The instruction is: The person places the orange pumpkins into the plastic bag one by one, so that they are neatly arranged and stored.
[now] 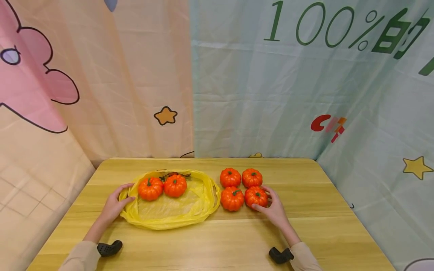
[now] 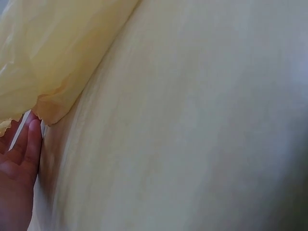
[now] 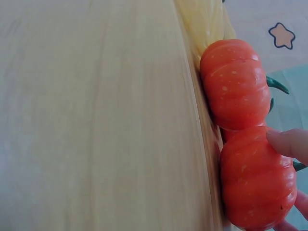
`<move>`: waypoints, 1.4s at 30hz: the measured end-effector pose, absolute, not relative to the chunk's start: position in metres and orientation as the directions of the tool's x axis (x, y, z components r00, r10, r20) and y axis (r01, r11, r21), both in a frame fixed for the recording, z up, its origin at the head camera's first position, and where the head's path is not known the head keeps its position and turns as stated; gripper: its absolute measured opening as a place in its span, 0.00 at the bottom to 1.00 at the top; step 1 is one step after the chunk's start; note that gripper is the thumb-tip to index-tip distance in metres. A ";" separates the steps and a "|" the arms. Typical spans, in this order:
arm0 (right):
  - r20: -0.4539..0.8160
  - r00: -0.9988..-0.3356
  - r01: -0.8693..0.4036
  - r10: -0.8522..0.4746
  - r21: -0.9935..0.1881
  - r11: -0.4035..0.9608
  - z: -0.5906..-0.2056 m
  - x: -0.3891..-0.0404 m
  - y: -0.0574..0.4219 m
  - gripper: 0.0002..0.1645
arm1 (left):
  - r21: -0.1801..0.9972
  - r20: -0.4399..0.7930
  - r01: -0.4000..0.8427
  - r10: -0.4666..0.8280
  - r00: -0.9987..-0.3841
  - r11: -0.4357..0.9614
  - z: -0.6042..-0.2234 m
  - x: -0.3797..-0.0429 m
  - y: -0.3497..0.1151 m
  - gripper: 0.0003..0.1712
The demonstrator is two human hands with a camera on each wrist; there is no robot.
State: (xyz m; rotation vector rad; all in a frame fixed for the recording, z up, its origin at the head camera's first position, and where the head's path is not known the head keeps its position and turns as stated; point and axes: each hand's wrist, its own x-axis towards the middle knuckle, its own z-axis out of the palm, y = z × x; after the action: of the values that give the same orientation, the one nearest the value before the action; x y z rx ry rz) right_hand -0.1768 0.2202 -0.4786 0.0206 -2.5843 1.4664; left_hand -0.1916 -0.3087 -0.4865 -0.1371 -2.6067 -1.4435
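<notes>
Four orange pumpkins (image 1: 232,198) stood clustered on the table (image 1: 223,244), just right of the yellow bag (image 1: 159,224) with two more pumpkins (image 1: 150,189) inside. With our right hand (image 1: 276,212) we gripped the near-right pumpkin (image 1: 256,197), thumb and fingers curled about its sides; our left hand (image 1: 113,206) pinched the bag's left rim. Grasping, we judged, was the step in hand; the next move called for a lift clear of the neighbours, the bag mouth wide.
</notes>
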 end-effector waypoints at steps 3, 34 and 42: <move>0.149 -0.986 -0.088 0.076 -0.850 0.519 -0.481 -0.177 0.221 0.44 | 0.828 0.191 0.164 0.005 -0.982 0.536 -0.488 -0.191 -0.308 0.30; 0.160 -0.982 -0.081 0.104 -0.842 0.534 -0.469 -0.169 0.218 0.44 | 0.830 0.180 0.148 -0.008 -0.984 0.539 -0.487 -0.190 -0.308 0.30; 0.222 -0.970 -0.135 0.095 -0.825 0.549 -0.452 -0.164 0.216 0.43 | 0.828 0.175 0.145 -0.003 -0.985 0.541 -0.486 -0.191 -0.308 0.30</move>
State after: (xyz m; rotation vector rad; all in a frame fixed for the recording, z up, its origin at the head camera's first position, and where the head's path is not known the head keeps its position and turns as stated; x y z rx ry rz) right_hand -0.1638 0.2163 -0.4521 0.0341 -2.5456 1.3863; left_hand -0.1906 -0.3077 -0.4857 -0.1223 -2.6188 -1.4300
